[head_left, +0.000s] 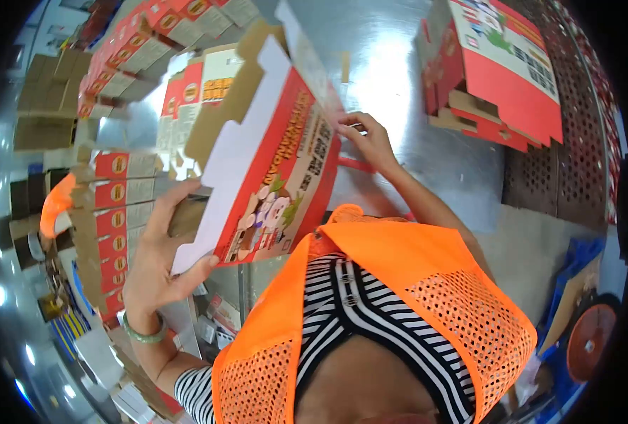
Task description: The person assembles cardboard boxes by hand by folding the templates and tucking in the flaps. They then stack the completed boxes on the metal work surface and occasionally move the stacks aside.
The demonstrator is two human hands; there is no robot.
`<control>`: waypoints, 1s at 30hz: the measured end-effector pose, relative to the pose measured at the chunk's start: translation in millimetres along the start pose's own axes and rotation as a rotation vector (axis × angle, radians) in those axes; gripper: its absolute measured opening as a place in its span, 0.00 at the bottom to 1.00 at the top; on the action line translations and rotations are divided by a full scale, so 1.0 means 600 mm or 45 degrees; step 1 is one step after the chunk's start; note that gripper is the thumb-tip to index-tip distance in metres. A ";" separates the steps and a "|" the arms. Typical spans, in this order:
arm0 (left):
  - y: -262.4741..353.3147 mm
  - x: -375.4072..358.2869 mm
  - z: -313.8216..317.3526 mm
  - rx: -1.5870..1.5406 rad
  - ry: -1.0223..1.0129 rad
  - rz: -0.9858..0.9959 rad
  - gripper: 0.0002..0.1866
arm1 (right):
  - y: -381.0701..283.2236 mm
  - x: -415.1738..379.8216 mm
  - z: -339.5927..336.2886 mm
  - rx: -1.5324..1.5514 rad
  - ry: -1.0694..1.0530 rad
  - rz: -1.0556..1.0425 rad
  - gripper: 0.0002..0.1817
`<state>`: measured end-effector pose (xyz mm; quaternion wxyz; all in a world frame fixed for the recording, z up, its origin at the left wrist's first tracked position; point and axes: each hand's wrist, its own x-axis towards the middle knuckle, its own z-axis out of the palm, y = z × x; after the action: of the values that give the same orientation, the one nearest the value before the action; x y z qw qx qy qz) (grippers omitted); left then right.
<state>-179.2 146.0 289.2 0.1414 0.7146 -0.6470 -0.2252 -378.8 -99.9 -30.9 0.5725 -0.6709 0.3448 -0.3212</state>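
Red-and-white printed cardboard carton: was held tilted, flaps standing out, by the left edge of the shiny grey metal table.
Left hand: was widely curved, gripped carton's white flap, thumb at lower edge.
Right hand: was nearly closed, pinched carton's far edge, above table.
Red-and-white carton stack: lay on table's right side.

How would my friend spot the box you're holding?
Find the shiny metal table, then the left hand and right hand by it. They hold a red and white box with a cartoon and open flaps. Only it is held up: the pile lies right, other boxes sit in rows left.
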 end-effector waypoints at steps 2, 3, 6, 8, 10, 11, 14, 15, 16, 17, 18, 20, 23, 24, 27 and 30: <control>-0.012 -0.002 -0.001 -0.139 -0.086 -0.060 0.22 | 0.066 0.003 0.046 0.226 0.126 0.165 0.15; -0.027 0.000 0.004 0.099 0.020 0.197 0.22 | 0.066 0.008 0.050 0.520 -0.013 0.553 0.11; -0.069 -0.001 0.035 -0.021 0.120 0.489 0.23 | 0.084 0.015 0.019 0.701 -0.369 0.778 0.14; -0.074 -0.013 0.037 -0.128 0.259 0.476 0.25 | 0.233 0.080 -0.016 0.948 -0.510 1.010 0.28; -0.121 -0.019 0.074 0.058 0.496 0.501 0.26 | 0.120 0.089 0.006 0.674 -0.689 0.684 0.24; -0.142 -0.017 0.085 0.161 0.501 0.524 0.28 | 0.108 0.130 0.053 0.614 -0.833 0.673 0.24; -0.177 -0.016 0.128 0.129 0.614 0.435 0.32 | 0.055 0.185 0.170 0.486 -1.209 0.599 0.24; -0.191 -0.030 0.145 -0.046 0.705 0.391 0.36 | 0.048 0.188 0.213 0.451 -1.309 0.581 0.24; -0.191 -0.050 0.148 -0.033 0.749 0.334 0.36 | 0.044 0.189 0.251 0.412 -1.409 0.571 0.24; -0.182 -0.065 0.149 -0.221 0.710 0.217 0.39 | 0.040 0.185 0.279 0.380 -1.489 0.561 0.23; -0.177 -0.073 0.148 -0.411 0.655 0.118 0.42 | 0.038 0.178 0.302 0.359 -1.549 0.550 0.23; -0.175 -0.070 0.146 -0.204 0.632 0.129 0.39 | 0.033 0.159 0.334 0.314 -1.642 0.526 0.23; -0.162 -0.063 0.179 -0.398 0.757 0.066 0.23 | 0.023 0.110 0.418 0.276 -1.803 0.488 0.23; -0.168 -0.064 0.187 -0.387 0.766 0.054 0.23 | 0.018 0.093 0.441 0.263 -1.849 0.468 0.23; -0.182 -0.059 0.217 -0.536 0.693 -0.124 0.22 | 0.005 0.048 0.492 0.208 -1.950 0.413 0.22; -0.175 -0.077 0.215 -0.487 0.682 -0.065 0.21 | -0.008 0.012 0.535 0.163 -1.990 0.357 0.22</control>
<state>-156.9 215.9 132.7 0.4326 0.7249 -0.5147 -0.1502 -109.2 70.2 -70.4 0.7210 -0.6183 -0.0945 0.2981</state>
